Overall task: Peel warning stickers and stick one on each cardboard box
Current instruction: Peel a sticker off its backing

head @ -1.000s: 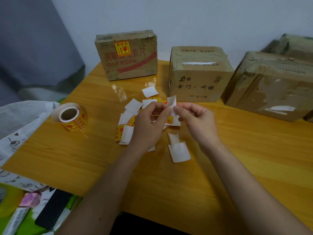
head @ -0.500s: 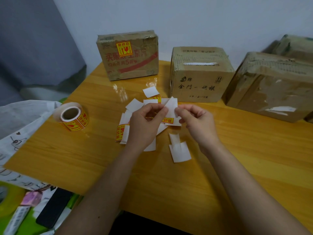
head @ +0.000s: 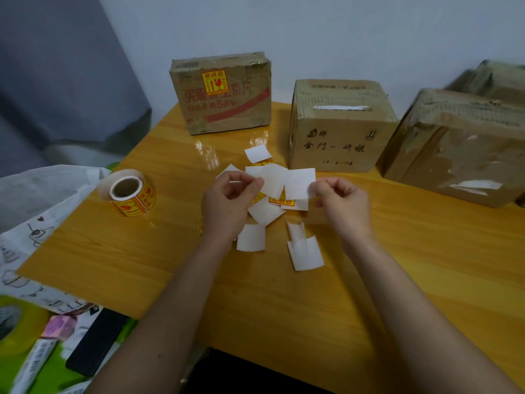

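While both hands hover above the wooden table [head: 397,280], the left hand [head: 227,206] pinches a translucent backing piece [head: 271,180] and the right hand [head: 345,207] pinches a white-faced sticker [head: 299,183], the 2 pieces just touching. Behind stand a stickered box [head: 221,96], a plain box [head: 338,126] and 1 taped box [head: 460,149]; the sticker roll [head: 129,193] lies left.
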